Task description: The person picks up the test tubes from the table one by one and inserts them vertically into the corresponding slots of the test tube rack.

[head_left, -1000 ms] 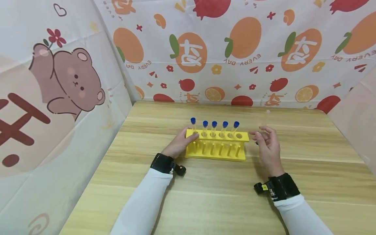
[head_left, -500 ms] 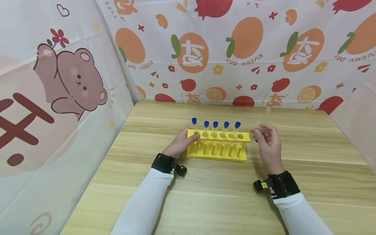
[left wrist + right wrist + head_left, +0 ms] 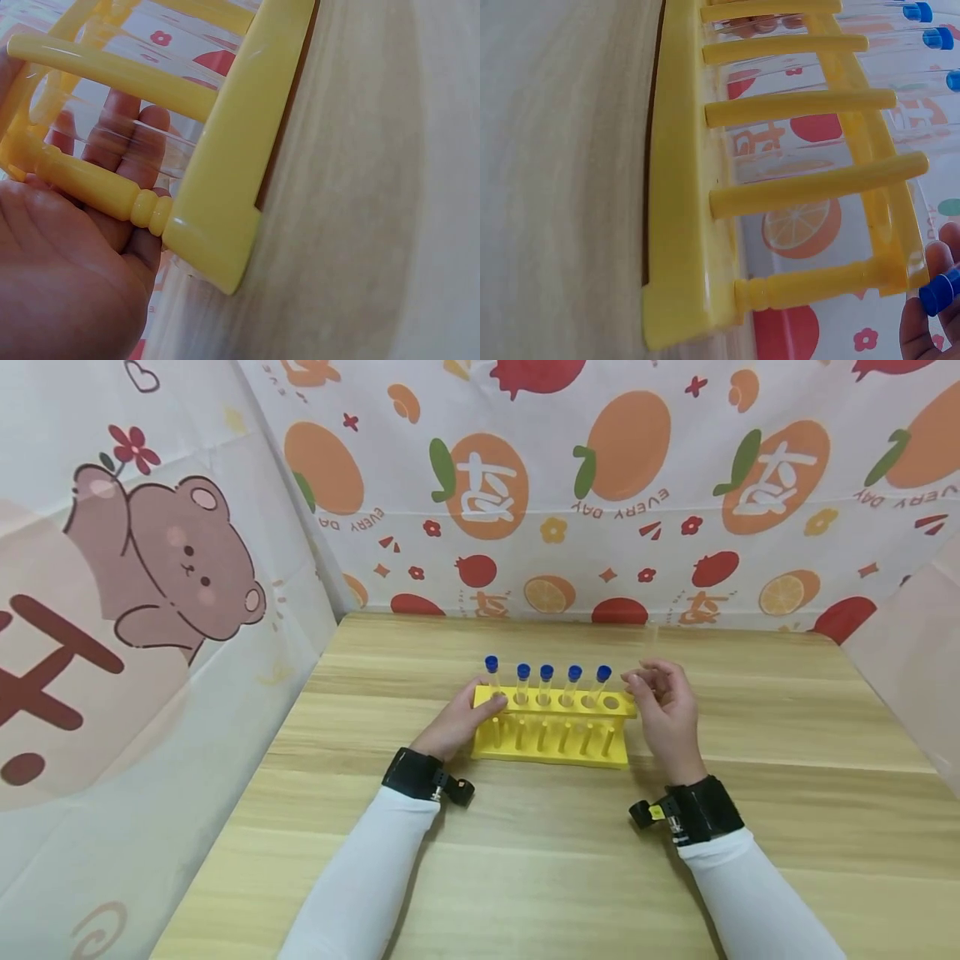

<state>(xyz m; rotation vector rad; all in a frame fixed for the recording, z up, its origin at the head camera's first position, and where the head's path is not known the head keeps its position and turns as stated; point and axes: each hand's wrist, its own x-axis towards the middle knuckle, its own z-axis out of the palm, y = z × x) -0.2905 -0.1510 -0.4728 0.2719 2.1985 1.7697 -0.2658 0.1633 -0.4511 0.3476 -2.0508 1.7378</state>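
A yellow test tube rack [image 3: 551, 758] stands on the table, with several clear tubes in it, each topped by a blue cap [image 3: 547, 671]. The hole at its right end [image 3: 611, 702] shows no tube. My left hand [image 3: 457, 720] grips the rack's left end, thumb on the top bar; in the left wrist view its fingers [image 3: 139, 142] curl behind the end post. My right hand [image 3: 667, 710], close by the rack's right end, pinches a clear test tube [image 3: 651, 642]. This tube points up and its blue cap [image 3: 939, 292] sits low between the fingers.
The wooden table [image 3: 525, 868] extends around the rack on all sides. A fruit-print cloth [image 3: 555, 485] hangs behind its far edge, and a bear-print cloth [image 3: 187, 560] hangs along the left side.
My right hand has moved left and slightly away from me with the test tube, nearer the rack's right end. My left hand keeps its grip on the rack, which stays in place.
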